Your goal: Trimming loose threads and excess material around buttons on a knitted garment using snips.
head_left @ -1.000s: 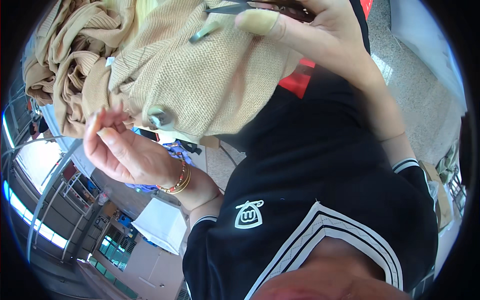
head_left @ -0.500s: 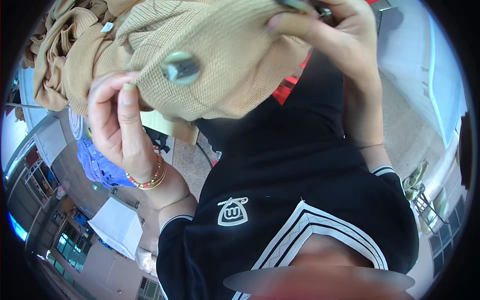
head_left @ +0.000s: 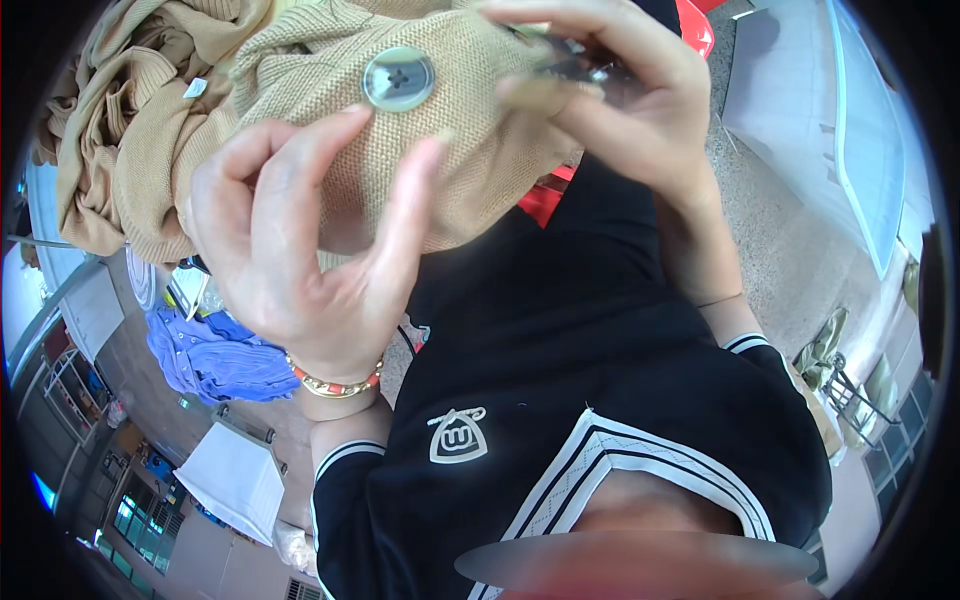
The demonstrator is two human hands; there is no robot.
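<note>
A tan knit garment [head_left: 470,150] is bunched up in front of me. On it sits a large round button [head_left: 398,79] with a pale greenish rim and a dark centre with holes. My left hand [head_left: 310,220] is over the knit, thumb and forefinger spread apart, the forefinger's tip at the button's lower edge. At the garment's right side, my right hand [head_left: 630,100] holds a small dark tool [head_left: 572,66] with a shiny metal part, too blurred to name. A tan covering wraps its thumb, which lies against the knit.
More tan knitwear [head_left: 130,130] is heaped at the upper left, with a small white tag [head_left: 196,88]. Folded blue clothing [head_left: 215,355] lies below it. A white-covered block [head_left: 235,480] stands further down. At right hangs a translucent sheet [head_left: 820,120]. Something red [head_left: 545,200] shows beneath the garment.
My left hand has let go of the knit edge and moved right, its fingers spreading beside the button. My right hand has shifted left and down, and the button now lies higher and further right.
</note>
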